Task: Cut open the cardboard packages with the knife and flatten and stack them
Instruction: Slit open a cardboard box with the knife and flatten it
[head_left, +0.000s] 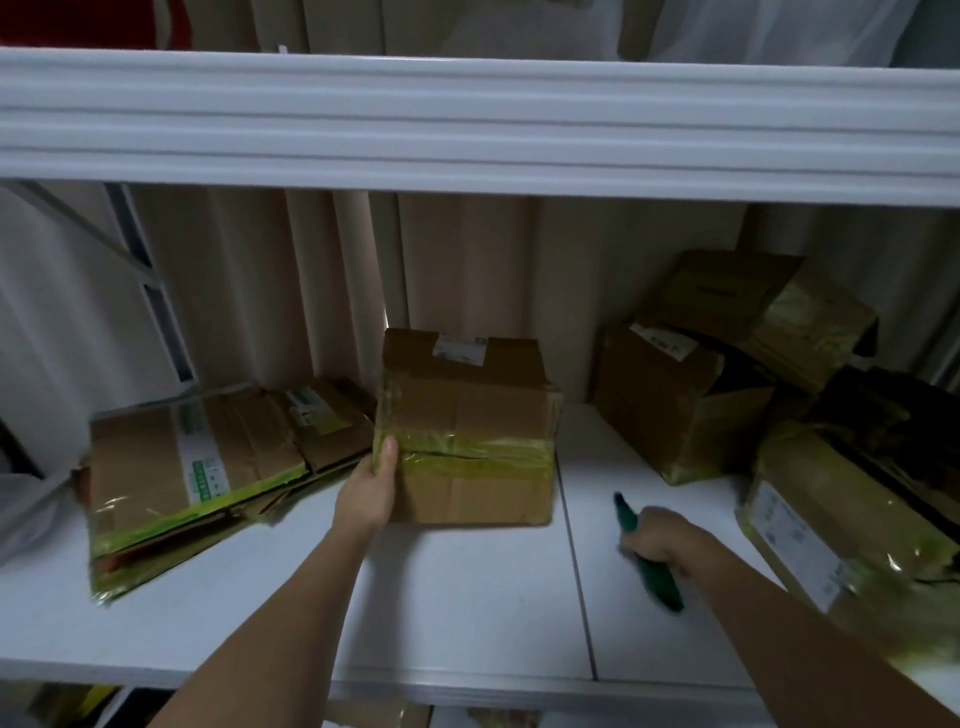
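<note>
Two white shelves fill the view: the upper shelf (467, 130) crosses the top as a broad ribbed edge, and the lower shelf (467, 597) carries everything else. Behind it hangs a pale curtain (249, 280).

At the right of the lower shelf sits a pile of boxes (737, 364), some torn open and leaning on one another, bound with yellow-green tape. Nearest the front edge of that pile lies a taped box with a label (831, 535) on its side.

At the left lies a stack of flattened cardboard (208, 467), its sheets tilted and slightly fanned, touching the shelf and reaching close to the middle box.

In the middle stands a sealed box (467, 431), upright, with a white label on top and a band of yellow-green tape running across its front face.

Left hand (371, 486) holds the box at its left front edge, thumb laid on the tape band, fingers out of sight behind the side.

Right hand (657, 540) is on the shelf to the right of the box, well apart from it, its grip closed round a green knife (647, 553). The knife's dark tip points away towards the back; its handle end sticks out below the hand.
</note>
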